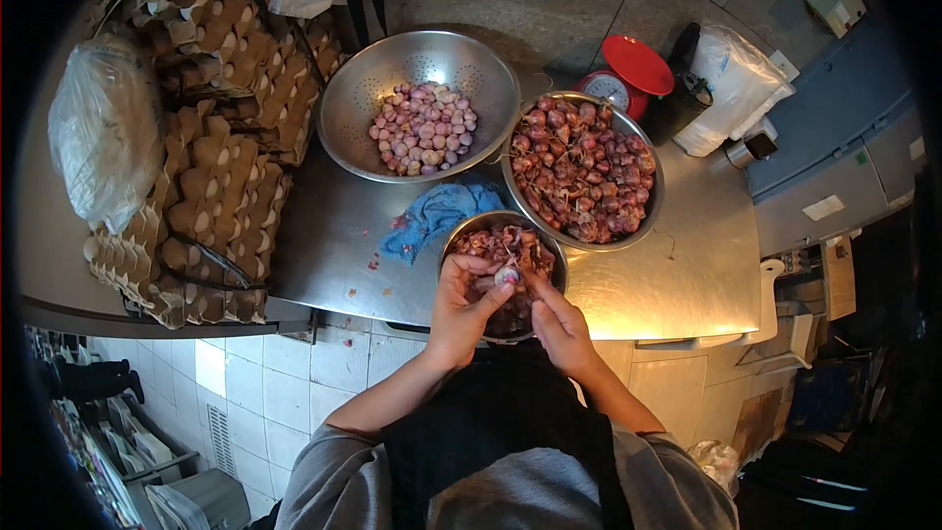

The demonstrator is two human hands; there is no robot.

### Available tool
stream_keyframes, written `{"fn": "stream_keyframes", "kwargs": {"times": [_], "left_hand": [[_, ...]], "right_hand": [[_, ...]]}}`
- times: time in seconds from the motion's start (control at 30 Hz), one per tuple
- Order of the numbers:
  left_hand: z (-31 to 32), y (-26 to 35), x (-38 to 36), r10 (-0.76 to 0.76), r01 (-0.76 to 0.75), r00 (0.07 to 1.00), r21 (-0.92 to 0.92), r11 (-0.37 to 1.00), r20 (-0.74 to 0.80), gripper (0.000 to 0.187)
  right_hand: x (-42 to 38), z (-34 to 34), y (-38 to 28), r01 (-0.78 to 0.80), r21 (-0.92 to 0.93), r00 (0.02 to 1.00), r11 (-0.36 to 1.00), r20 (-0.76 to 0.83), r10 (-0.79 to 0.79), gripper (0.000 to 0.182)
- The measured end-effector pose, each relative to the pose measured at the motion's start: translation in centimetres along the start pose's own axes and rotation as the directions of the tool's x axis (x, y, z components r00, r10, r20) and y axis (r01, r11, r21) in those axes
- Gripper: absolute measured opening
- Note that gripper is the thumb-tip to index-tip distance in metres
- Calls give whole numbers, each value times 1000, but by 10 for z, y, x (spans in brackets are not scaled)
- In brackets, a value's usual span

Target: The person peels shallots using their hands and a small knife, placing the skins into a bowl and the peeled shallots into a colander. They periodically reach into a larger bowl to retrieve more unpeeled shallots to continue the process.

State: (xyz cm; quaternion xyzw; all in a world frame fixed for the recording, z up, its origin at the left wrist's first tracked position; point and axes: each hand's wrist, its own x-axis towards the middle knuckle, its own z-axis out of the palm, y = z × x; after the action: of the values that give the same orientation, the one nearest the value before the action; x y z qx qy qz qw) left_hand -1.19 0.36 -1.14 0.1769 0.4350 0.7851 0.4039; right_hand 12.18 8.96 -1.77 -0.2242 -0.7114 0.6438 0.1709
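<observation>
Over the small metal bowl of shallot skins, my left hand pinches a pale, partly peeled shallot between thumb and fingers. My right hand is closed, its fingertips close against the shallot's right side. Whether it grips a peel or a small tool is hidden. Behind on the left, a wide steel colander holds peeled pinkish shallots. To the right, a metal bowl is heaped with unpeeled red shallots. A crumpled blue cloth lies beside the skins bowl.
Stacked egg trays and a full plastic bag stand on the left of the steel table. At the back right are a red kitchen scale and a white plastic bag. Skin scraps lie near the cloth.
</observation>
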Motion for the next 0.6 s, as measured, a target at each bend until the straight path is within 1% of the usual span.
{"fn": "stream_keyframes", "kwargs": {"times": [0.07,0.1,0.17,0.3,0.37,0.43,0.57,0.6], "left_hand": [[0,-1,-1,-1,1,1000,-12,1000,-1,30],[0,-1,-1,0,0,1000,-9,1000,-3,30],[-1,-2,-2,3,-3,1000,-2,1000,-7,29],[1,-1,-3,25,-25,1000,6,1000,1,28],[-2,-1,-3,16,-16,1000,13,1000,19,27],[1,4,-5,-24,26,999,-43,999,32,26],[2,6,-6,-55,66,992,-84,994,117,25],[3,9,-7,-94,106,990,-116,988,107,24]], "right_hand": [[-2,-2,-4,-91,83,996,992,13,90,41],[-3,-2,-8,-173,182,985,968,34,170,41],[-5,-1,-11,-219,258,976,941,54,212,40],[-3,4,-2,-21,127,1000,992,1,21,39],[-3,4,-1,-6,148,1000,989,-6,7,39],[-4,2,-17,-100,283,995,954,18,99,39],[-1,-4,-8,-126,310,991,942,-6,134,42],[-1,-5,-9,-126,313,991,942,0,132,42]]}}
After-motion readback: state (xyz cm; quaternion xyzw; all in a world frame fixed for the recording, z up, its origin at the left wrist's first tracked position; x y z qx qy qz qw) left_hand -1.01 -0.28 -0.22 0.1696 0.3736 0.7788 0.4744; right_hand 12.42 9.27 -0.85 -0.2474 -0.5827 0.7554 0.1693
